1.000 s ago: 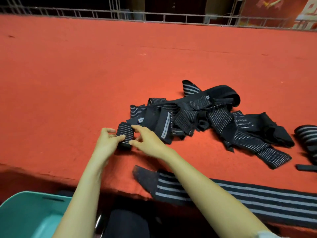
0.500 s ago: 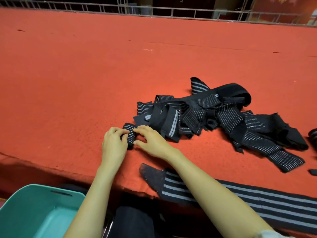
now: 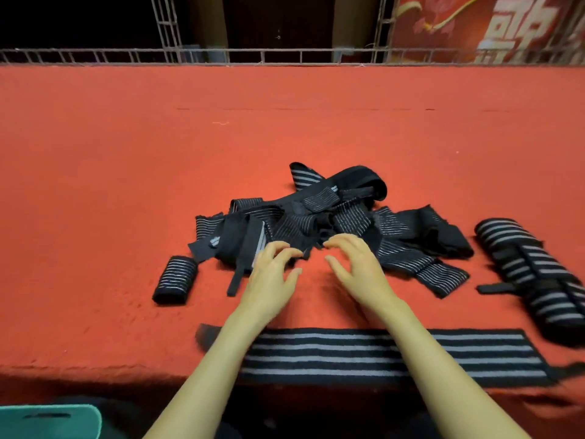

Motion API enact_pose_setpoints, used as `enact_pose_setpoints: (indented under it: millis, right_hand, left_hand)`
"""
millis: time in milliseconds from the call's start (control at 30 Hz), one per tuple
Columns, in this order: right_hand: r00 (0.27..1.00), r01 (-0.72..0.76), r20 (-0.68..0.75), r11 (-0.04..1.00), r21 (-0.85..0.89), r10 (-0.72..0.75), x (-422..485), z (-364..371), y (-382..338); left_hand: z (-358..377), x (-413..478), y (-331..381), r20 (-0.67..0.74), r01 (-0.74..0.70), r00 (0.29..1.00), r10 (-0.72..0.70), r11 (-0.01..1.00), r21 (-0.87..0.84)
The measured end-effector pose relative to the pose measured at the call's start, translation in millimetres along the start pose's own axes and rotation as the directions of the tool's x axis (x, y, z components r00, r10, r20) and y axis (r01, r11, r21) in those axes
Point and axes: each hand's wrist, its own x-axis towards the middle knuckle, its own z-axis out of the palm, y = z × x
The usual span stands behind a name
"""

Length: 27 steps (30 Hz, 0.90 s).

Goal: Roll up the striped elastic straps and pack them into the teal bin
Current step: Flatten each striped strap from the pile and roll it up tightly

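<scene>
1. Your bin (image 3: pixel 50 419) is cut off at the bottom left; only its rim shows.
2. Your forearms cover part of the flat strap (image 3: pixel 474 356) at the table's (image 3: pixel 95 185) near edge.
3. Left hand (image 3: pixel 272 277) and right hand (image 3: pixel 354 267) are at the pile (image 3: pixel 332 213), fingers loosely curled, holding nothing; whether they touch it is unclear.
4. One rolled strap (image 3: pixel 175 280) lies left of the pile.

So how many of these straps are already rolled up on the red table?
2. A small roll lies alone, left of the tangled pile. A bigger roll, looser, lies at the right edge. The pile may hide more.
</scene>
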Motion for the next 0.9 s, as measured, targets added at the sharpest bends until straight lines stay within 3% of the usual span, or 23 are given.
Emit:
enact_pose_setpoints:
  millis: [100, 233, 467, 600, 700, 800, 900]
  right_hand:
    - [0.983, -0.168, -0.093, 0.983, -0.080, 0.160, -14, -27, 33]
    - [0.933, -0.358, -0.099, 0.924, -0.137, 0.347, -25, -36, 62]
    - [0.913, -0.400, -0.095, 0.917, -0.008, 0.397, 12, -25, 68]
    - [0.876, -0.477, -0.043, 0.876, 0.073, 0.480, 35, -16, 68]
    - [0.898, -0.429, -0.076, 0.900, 0.073, 0.434, 36, -14, 64]
    - [0.959, -0.281, -0.034, 0.960, 0.015, 0.282, 21, -18, 60]
    - [0.993, -0.120, -0.001, 0.992, 0.033, 0.120, -1, -28, 59]
  left_hand:
    - [30, 16, 28, 0.066, -0.049, 0.997, 0.050, 0.999, -0.012]
    - [57, 36, 43, 0.112, -0.020, 0.994, 0.013, 0.998, 0.054]
    - [73, 66, 30, 0.122, 0.099, 0.984, -0.132, 0.964, 0.247]
    - [75, 75, 10, 0.259, 0.248, 0.926, -0.276, 0.959, 0.136]
    - [81, 80, 2, 0.276, 0.292, 0.909, -0.313, 0.949, 0.117]
    - [84, 85, 7, 0.122, 0.212, 0.971, -0.207, 0.977, -0.033]
    - [81, 89, 20, 0.054, 0.112, 0.993, -0.105, 0.979, -0.172]
